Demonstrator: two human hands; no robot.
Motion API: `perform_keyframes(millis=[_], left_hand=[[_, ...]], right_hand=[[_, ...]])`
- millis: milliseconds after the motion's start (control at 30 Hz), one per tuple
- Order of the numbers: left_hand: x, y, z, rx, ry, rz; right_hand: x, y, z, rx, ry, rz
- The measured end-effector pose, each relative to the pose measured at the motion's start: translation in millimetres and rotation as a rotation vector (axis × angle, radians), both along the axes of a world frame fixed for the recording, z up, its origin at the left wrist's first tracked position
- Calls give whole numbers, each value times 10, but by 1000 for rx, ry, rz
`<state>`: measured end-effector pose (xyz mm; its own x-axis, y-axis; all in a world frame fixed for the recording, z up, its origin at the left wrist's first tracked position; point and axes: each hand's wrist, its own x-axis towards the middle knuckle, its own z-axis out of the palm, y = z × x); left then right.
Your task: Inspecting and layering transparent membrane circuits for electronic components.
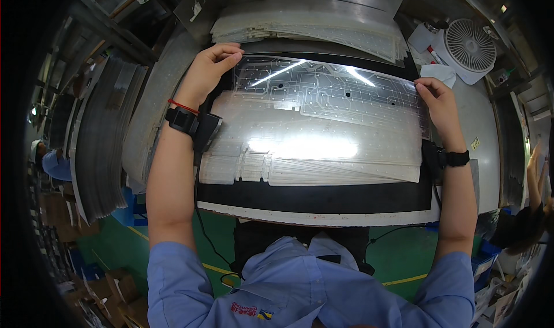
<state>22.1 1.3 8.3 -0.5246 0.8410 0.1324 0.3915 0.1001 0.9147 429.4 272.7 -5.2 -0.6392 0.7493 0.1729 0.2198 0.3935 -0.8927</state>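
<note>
A clear plastic sheet printed with fine circuit lines (346,91) spans the space between my hands. My left hand (214,65) pinches its far left corner, thumb against the fingers. At the far right corner, my right hand (435,94) grips the same sheet between thumb and fingers. Below and nearer to me, a fanned stack of similar translucent sheets (346,172) lies on a black mat (317,198). Bright light reflections cover part of the sheets. Where the held sheet's near edge meets the stack is hard to make out.
Another pile of translucent sheets (306,19) lies at the back. A white fan (470,45), a white bottle (422,36) and a white cloth (440,73) stand or lie at the back right. Tall stacks of thin sheets (109,131) fill the left side. Cables hang past the table's front edge.
</note>
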Motion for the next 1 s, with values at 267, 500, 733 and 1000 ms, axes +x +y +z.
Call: perform_keyframes(millis=[267,500,733,1000], left_hand=[[-30,-18,-7,-7,-439,-49],[6,0,21,-79,-307,-85],[23,17,-20,-118,-200,-39],[99,5,36,-217,-92,-20]], right_hand=[[12,5,9,91,91,-20],[1,1,13,76,95,-34],[22,-46,62,399,-140,10],[36,46,15,218,20,-48]])
